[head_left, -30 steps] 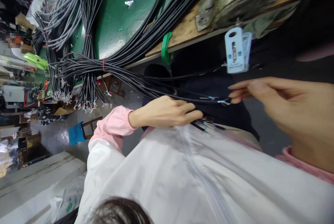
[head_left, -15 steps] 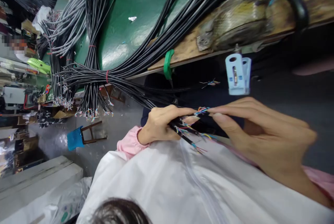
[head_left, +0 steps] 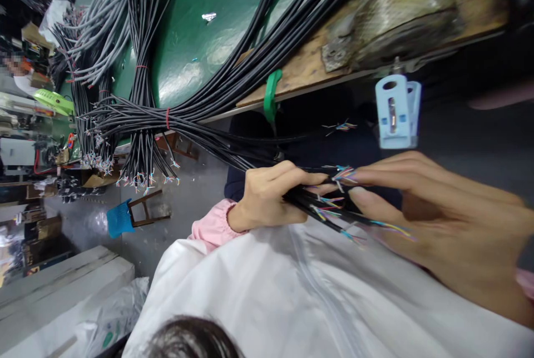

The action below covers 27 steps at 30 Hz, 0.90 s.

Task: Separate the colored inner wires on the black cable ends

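Note:
My left hand (head_left: 277,194) is wrapped round a bunch of black cables (head_left: 302,197), whose stripped ends point to the right. Thin coloured wires (head_left: 344,173) fan out from those ends, in blue, red, yellow and white. At the uppermost wires, my right hand (head_left: 442,219) has its thumb and fingers in a loose pinch, with the wires between or against the fingertips; motion blurs this spot. Lower cable ends with spread wires (head_left: 392,228) pass in front of the right thumb and palm. One separate cable end (head_left: 342,125) lies farther out, beyond both hands.
A red tie (head_left: 167,118) binds the long black cables across the green table (head_left: 187,41). Grey cables (head_left: 106,30) lie at the left. A light-blue clip (head_left: 397,110) hangs from a taped object (head_left: 400,19) at the board edge, near a green clamp (head_left: 272,94). A blue stool (head_left: 119,218) stands below.
Both hands and the cable ends have shifted right in the picture. The right thumb and fingertips look slightly farther apart, and the lower coloured wires are spread more toward the right hand.

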Tool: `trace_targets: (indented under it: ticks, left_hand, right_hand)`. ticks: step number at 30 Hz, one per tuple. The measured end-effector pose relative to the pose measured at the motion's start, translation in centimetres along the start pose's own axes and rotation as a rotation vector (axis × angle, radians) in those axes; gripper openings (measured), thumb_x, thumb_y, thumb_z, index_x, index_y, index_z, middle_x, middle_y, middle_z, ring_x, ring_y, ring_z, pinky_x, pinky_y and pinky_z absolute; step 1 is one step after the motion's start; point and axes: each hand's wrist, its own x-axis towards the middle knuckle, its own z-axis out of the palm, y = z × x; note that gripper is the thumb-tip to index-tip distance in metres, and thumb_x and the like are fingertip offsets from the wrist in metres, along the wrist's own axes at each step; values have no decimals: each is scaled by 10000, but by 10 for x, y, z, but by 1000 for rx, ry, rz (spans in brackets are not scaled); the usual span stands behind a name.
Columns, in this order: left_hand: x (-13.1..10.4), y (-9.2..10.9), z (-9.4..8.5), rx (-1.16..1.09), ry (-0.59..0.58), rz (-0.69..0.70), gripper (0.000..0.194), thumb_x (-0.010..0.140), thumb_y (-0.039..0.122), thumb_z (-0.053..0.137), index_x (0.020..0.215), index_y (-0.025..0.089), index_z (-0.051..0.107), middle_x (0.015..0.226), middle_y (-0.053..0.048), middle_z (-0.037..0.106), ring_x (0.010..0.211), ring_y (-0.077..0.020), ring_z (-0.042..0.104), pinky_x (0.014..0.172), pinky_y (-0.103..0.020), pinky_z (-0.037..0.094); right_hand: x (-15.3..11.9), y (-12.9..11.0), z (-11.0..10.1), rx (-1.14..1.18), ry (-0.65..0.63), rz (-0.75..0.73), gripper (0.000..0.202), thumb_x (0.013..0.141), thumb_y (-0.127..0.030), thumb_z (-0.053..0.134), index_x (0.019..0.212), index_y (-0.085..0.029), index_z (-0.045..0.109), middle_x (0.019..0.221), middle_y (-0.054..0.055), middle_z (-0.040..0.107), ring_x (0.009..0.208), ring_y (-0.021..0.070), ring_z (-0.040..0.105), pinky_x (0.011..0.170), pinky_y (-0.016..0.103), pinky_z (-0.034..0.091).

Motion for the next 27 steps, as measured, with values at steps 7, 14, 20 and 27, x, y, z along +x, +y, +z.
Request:
trace_targets:
  ticks: [7,14,20,27]
  left_hand:
    - [9,8,-3,95,-150,-83,208,911,232,622,1034,166,776,828,-16,739,683,-101,680,630,-208,537]
    - [43,18,-51,-9,-583,18,497,879,103,547,1371,100,618,1251,-103,760,1142,-172,743,942,-221,599]
    - [47,21,-47,-101,-438,-88,288,894,182,559,1112,126,737,965,-59,800,846,-148,754,782,-229,592]
    - [19,14,-23,-98,-115,-61,237,923,332,603,983,167,762,810,-43,762,675,-134,670,641,-260,553]
  right_hand:
    - [2,1,-4,-177,72,-69,157,849,-110,719,778,-240,667,669,-23,673,557,125,598,506,257,451]
    - [-1,10,-3,-191,96,-49,150,850,-179,696,733,-259,648,618,-23,654,496,142,567,461,285,409]
    - [8,2,-6,25,6,96,124,868,-205,661,759,-257,634,649,-2,664,547,162,606,491,292,437]
    - [1,11,-1,-36,236,69,152,929,-352,671,804,-273,706,721,28,690,614,169,627,521,309,463]
